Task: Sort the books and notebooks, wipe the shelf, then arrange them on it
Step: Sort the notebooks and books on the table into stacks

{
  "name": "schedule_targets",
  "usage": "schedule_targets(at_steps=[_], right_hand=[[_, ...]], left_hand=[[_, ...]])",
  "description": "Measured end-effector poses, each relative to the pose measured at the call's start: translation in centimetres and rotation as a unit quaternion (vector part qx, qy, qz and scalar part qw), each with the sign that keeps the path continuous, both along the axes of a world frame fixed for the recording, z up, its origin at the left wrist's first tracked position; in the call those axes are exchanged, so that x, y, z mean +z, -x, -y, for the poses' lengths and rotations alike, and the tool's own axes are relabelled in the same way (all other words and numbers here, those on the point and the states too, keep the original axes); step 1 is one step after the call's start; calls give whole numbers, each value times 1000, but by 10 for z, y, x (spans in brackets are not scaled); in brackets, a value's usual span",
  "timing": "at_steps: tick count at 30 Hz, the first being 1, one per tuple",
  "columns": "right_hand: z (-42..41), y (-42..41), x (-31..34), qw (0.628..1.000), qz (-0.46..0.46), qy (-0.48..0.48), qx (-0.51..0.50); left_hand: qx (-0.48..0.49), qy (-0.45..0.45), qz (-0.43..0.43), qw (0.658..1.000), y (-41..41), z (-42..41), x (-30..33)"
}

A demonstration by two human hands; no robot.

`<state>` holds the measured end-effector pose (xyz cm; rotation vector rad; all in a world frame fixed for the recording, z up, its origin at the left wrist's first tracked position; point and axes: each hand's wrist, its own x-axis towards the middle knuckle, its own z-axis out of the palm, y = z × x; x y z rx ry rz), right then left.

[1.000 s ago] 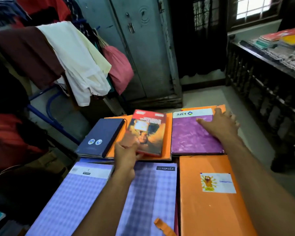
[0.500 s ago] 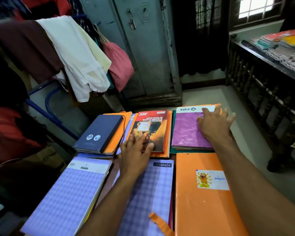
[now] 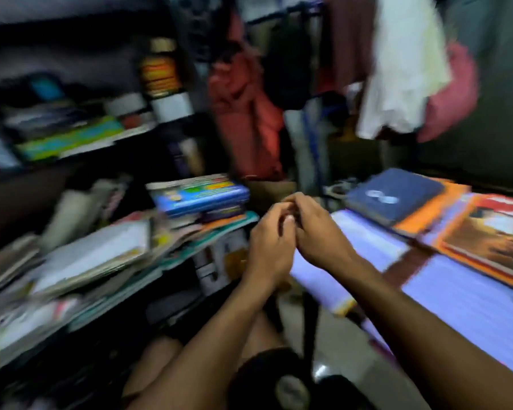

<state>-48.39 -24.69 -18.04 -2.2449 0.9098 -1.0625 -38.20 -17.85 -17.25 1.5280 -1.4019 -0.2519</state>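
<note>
Between the shelf and the laid-out books: both hands meet in mid-air, the whole picture smeared by motion blur.
Left hand [image 3: 268, 241]: raised at centre, fingers curled inward against the other hand; whether it holds anything cannot be told through the blur.
Right hand [image 3: 317, 232]: touching the left, fingers bent over it at the tips; its grip cannot be told either.
Shelf [image 3: 125, 303]: dark, on the left, with a lower board and an upper board.
Lower pile [image 3: 95, 258]: loose books and notebooks lying flat and slanted, overlapping one another across the lower board.
Blue book [image 3: 202, 196]: on top of a small stack at the right end of that board, just left of the hands.
Upper board books [image 3: 71, 137]: a green-and-yellow cover lies flat among darker ones; jars or tins [image 3: 160, 75] stand behind, too blurred to name.
Navy notebook [image 3: 394, 196]: on the right, resting on an orange cover [image 3: 427, 214].
Red-and-orange book [image 3: 498, 232]: at the right edge, beside the navy one.
Lilac notebooks [image 3: 456, 294]: flat in the near row, right of the forearms.
Hanging clothes [image 3: 397, 69]: white, red and pink cloth behind the books.
Knees [image 3: 157, 356]: bare, low in view beneath the arms.
</note>
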Motion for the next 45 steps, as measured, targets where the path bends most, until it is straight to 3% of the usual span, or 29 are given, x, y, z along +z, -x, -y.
schedule_targets(at_steps=[5,10,14,17,20,24,27,30,34,40,43,45], right_hand=[[-68,-142,8,994,-7,-16,110],[-112,-232,10,985,-91,9,148],[-127,-267,-1,986,-148,7,71],[-127,-276,-10,987,-145,-50,36],[-128,-286,-12,985,-148,-80,33],[-128,-295,4,973,-36,-228,21],[-128,-293,15,907,129,-399,32],[-125,-289,23,864,168,-473,38],[-128,-284,35,828,203,-518,74],[-139,-237,56,818,317,-454,157],[-132,-176,56,836,379,-352,184],[-119,-135,42,875,369,-295,106]], left_hand=[[117,-9,-27,993,-138,-78,0],[253,9,144,957,-239,-150,2],[354,-134,198,904,-309,-195,-25],[348,-200,145,904,-342,-215,-44],[334,-249,189,889,-349,-218,-50],[316,-249,191,895,-341,-209,-39],[340,-204,197,897,-332,-208,-44],[356,-124,222,899,-322,-212,-53],[377,-91,272,881,-316,-220,-51],[361,27,414,835,-282,-232,-35],[316,71,387,863,-244,-224,-13],[274,72,310,907,-215,-212,-2]])
